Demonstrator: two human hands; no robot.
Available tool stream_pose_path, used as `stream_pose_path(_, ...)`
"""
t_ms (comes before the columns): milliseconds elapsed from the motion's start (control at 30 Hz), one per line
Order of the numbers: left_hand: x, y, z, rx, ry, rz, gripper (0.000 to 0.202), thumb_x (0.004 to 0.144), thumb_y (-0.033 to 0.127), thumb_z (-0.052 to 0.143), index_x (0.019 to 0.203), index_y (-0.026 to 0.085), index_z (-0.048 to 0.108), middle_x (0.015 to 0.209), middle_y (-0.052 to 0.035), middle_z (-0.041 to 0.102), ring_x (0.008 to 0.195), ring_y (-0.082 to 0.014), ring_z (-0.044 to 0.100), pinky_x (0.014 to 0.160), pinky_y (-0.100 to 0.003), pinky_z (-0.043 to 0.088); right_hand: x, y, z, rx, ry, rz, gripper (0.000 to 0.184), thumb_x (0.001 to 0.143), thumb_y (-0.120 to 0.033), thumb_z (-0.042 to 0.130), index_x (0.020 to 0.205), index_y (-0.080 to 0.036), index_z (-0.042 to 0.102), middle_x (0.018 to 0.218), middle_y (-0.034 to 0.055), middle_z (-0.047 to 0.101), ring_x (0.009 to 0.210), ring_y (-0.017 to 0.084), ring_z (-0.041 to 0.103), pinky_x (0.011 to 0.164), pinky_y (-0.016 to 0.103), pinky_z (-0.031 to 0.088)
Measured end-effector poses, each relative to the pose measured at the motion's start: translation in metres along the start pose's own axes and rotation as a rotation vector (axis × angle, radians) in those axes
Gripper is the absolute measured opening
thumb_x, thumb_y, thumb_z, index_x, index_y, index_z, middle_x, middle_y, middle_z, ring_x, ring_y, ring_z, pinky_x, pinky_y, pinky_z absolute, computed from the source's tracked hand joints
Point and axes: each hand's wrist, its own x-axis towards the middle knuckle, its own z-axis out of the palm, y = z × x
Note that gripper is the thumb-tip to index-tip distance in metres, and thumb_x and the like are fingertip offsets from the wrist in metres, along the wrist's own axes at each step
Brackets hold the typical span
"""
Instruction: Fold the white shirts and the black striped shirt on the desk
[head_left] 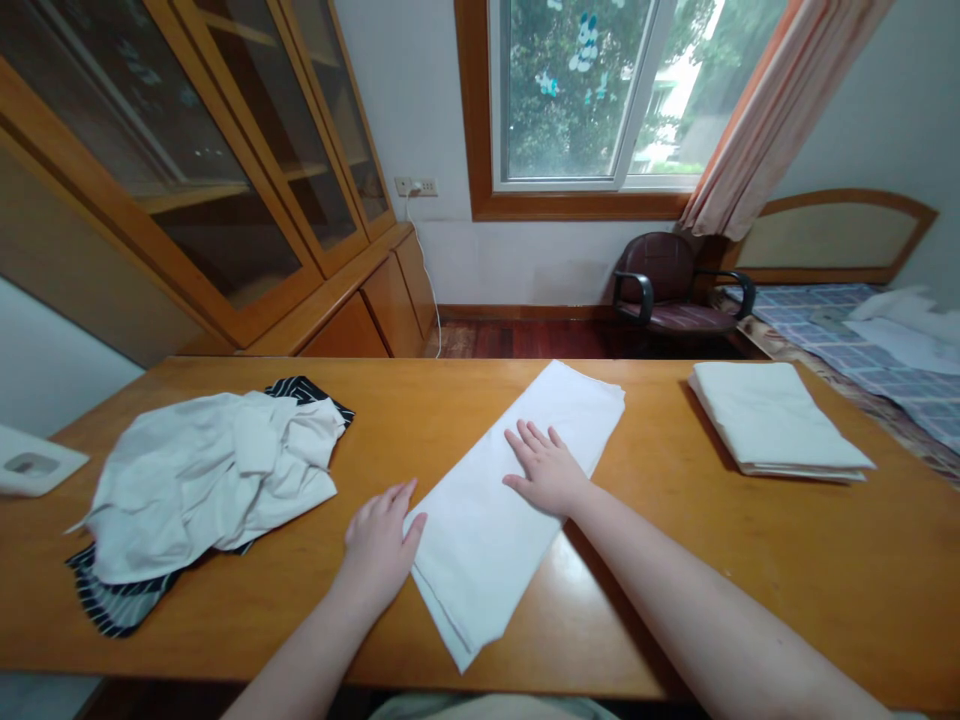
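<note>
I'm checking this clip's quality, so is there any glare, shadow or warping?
In the head view, daylight washes out part of the window; in the head view, glare whitens the table beside the white cloth, with a dark shadow along the right forearm; in the head view, the cabinet slants, probably from wide-angle distortion.

On the table [825,570], a folded cloth [480,545] is laid slantwise at the middle, the right hand [547,475] placed on it, the left hand [381,545] set at its left edge. At the left, another cloth [124,605] seems partly covered by a cloth heap [210,480]; at the right, a stack [780,415] is set. Behind the table, a chair [664,275] is placed between a cabinet [315,265], left, and a bed [825,320], right.
</note>
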Motion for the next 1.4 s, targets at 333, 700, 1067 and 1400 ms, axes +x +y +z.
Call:
stream_pose_path(333,0.016,-0.007,-0.007,-0.075,-0.025,0.521,0.048,0.085,0.014,0.041,0.13,0.029,0.051,0.129,-0.0046,0.056,0.115,-0.0208,0.053,0.1,-0.041,0.04,0.007,0.047,-0.027,0.405,-0.152,-0.294,0.052,0.089,-0.055,0.041,0.134,-0.032,0.048,0.149,0.007,0.028,0.138,0.024,0.023,0.111,0.051,0.007)
stream_pose_path(700,0.052,0.042,0.0,-0.109,-0.197,1.067,0.035,0.092,0.029,0.043,0.124,0.035,0.055,0.134,-0.001,0.054,0.131,-0.0183,0.04,0.113,-0.043,0.018,0.0,0.06,-0.024,1.075,0.145,-0.092,0.062,0.086,-0.064,0.037,0.106,-0.014,0.069,0.112,0.0151,0.066,0.108,0.026,0.06,0.103,0.047,0.035)
stream_pose_path(1067,0.065,0.074,0.001,-0.614,-0.445,0.71,0.022,0.081,0.033,0.055,0.089,0.024,0.073,0.09,-0.0045,0.073,0.086,-0.0196,0.065,0.084,-0.03,0.046,-0.04,0.063,-0.024,1.084,0.141,0.123,0.067,0.082,-0.069,0.037,0.103,-0.013,0.069,0.104,0.0127,0.07,0.098,0.024,0.063,0.095,0.041,0.044)
stream_pose_path(1400,0.111,0.115,0.029,-1.171,-0.488,-0.048,0.051,0.063,0.052,0.069,0.09,0.009,0.069,0.091,-0.0131,0.072,0.081,-0.0269,0.066,0.067,-0.032,0.049,-0.052,0.079,-0.025,1.312,0.242,0.268,0.079,0.087,-0.068,0.014,0.118,-0.011,0.059,0.116,0.015,0.064,0.107,0.026,0.06,0.089,0.038,0.048)
